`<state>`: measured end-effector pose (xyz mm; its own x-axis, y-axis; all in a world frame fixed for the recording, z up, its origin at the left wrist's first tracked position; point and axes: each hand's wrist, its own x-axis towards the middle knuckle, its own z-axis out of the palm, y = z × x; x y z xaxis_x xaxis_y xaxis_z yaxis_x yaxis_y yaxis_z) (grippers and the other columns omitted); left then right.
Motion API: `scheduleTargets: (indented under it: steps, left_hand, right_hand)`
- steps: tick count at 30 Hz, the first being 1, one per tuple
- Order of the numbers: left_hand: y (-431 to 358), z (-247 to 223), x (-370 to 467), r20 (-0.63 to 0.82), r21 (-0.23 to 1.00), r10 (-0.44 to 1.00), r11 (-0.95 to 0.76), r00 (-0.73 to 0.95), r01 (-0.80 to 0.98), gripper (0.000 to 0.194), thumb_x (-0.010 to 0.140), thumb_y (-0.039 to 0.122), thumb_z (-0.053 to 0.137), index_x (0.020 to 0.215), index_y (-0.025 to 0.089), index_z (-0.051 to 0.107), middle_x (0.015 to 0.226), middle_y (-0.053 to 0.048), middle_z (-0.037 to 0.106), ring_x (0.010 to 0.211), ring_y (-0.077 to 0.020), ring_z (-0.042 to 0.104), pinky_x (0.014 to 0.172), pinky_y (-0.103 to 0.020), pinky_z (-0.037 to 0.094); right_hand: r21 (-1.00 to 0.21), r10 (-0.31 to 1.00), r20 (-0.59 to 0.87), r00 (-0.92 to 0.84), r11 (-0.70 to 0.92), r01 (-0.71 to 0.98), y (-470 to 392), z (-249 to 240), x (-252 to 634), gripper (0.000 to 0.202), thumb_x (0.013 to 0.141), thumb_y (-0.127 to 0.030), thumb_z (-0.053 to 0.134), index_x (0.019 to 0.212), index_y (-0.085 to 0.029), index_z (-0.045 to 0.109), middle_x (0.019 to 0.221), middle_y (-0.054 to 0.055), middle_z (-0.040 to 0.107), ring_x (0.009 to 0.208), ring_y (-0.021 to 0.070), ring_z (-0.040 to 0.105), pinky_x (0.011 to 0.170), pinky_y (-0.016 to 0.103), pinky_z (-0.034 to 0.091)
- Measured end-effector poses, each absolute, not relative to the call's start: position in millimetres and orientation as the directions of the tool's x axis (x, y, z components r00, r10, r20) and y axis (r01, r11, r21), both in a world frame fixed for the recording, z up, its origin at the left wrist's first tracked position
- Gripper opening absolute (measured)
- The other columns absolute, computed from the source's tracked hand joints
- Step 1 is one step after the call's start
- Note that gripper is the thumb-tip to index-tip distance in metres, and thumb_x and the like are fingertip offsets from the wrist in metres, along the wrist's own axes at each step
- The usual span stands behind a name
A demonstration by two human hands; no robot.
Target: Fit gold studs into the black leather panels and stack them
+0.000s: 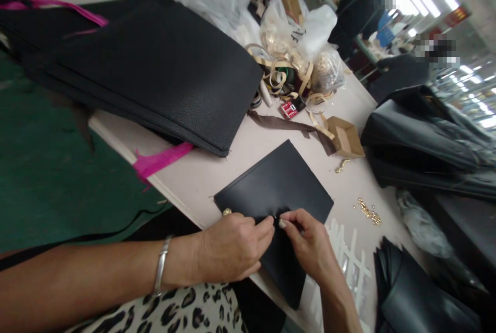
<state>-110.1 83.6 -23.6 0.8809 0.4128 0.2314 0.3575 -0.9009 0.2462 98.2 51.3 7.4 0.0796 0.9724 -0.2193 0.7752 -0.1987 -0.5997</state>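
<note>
A black leather-like panel [256, 183] lies at an angle on the pale table, its near corner reaching the table edge. Over its middle, my left hand [236, 245] is closed, thumb and fingertips drawn together at the surface. My right hand [310, 242] meets it from the other side, thumb and index finger pinched. Between the two sets of fingertips the panel dips slightly around a tiny dark spot; whatever each hand pinches is too small to name. A round gold piece [227, 212] shows at my left knuckles, perhaps a ring.
Stacked black panels [166, 69] overhang the table's left edge, with a pink strip [163, 162] below. Beyond are a small cardboard box [344, 139], gold metal bits [368, 211] and plastic bags [298, 33]. White strips [352, 260] and folded black pieces [418, 291] lie right.
</note>
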Motion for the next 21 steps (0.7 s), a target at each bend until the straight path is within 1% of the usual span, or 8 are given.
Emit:
scheduleTargets:
  steps: [4, 6, 12, 16, 21]
  left_hand:
    - [84, -23, -110, 0.248, 0.24, 0.407, -0.905, 0.879, 0.351, 0.055, 0.085, 0.043, 0.063, 0.128, 0.009, 0.059, 0.129, -0.013, 0.064, 0.071, -0.0196, 0.064, 0.057, -0.036, 0.05]
    - [85, -23, -111, 0.254, 0.232, 0.397, -0.91, 0.882, 0.342, 0.056, 0.086, 0.044, 0.062, 0.128, 0.008, 0.058, 0.131, -0.014, 0.064, 0.072, -0.0197, 0.064, 0.057, -0.036, 0.051]
    - [85, -24, -111, 0.264, 0.235, 0.4, -0.909, 0.878, 0.343, 0.055, 0.087, 0.044, 0.06, 0.129, 0.008, 0.059, 0.132, -0.012, 0.063, 0.071, -0.0189, 0.062, 0.056, -0.035, 0.051]
    - [85, -25, -111, 0.267, 0.245, 0.39, -0.912, 0.881, 0.33, 0.053, 0.088, 0.042, 0.06, 0.128, 0.007, 0.06, 0.132, -0.013, 0.063, 0.072, -0.0189, 0.062, 0.056, -0.035, 0.05]
    - [85, -26, -112, 0.265, 0.268, 0.396, -0.906, 0.879, 0.328, 0.045, 0.091, 0.033, 0.053, 0.128, 0.008, 0.06, 0.132, -0.013, 0.064, 0.07, -0.0187, 0.061, 0.053, -0.035, 0.048]
  right_hand:
    - [-0.569, 0.977, -0.213, 0.028, -0.147, 0.809, 58, 11, 96, 0.014, 0.089, -0.027, 0.058, 0.087, -0.023, 0.072, 0.082, 0.001, 0.07, 0.076, 0.017, 0.064, 0.071, 0.026, 0.045]
    - [-0.558, 0.974, -0.227, 0.019, -0.146, 0.817, 61, 11, 94, 0.015, 0.088, -0.027, 0.058, 0.086, -0.024, 0.072, 0.081, 0.0, 0.07, 0.075, 0.0167, 0.063, 0.071, 0.026, 0.045]
    - [-0.499, 0.944, -0.321, 0.072, -0.233, 0.835, 69, 16, 90, 0.015, 0.084, -0.03, 0.061, 0.082, -0.023, 0.074, 0.075, 0.001, 0.071, 0.068, 0.0177, 0.062, 0.066, 0.028, 0.043]
    - [-0.475, 0.926, -0.366, 0.097, -0.275, 0.836, 73, 20, 88, 0.016, 0.082, -0.032, 0.061, 0.08, -0.024, 0.075, 0.076, 0.001, 0.072, 0.068, 0.0183, 0.063, 0.062, 0.028, 0.042]
    - [-0.474, 0.899, -0.423, 0.108, -0.322, 0.82, 79, 18, 90, 0.014, 0.081, -0.031, 0.06, 0.076, -0.024, 0.071, 0.067, 0.001, 0.068, 0.06, 0.0175, 0.06, 0.057, 0.028, 0.042]
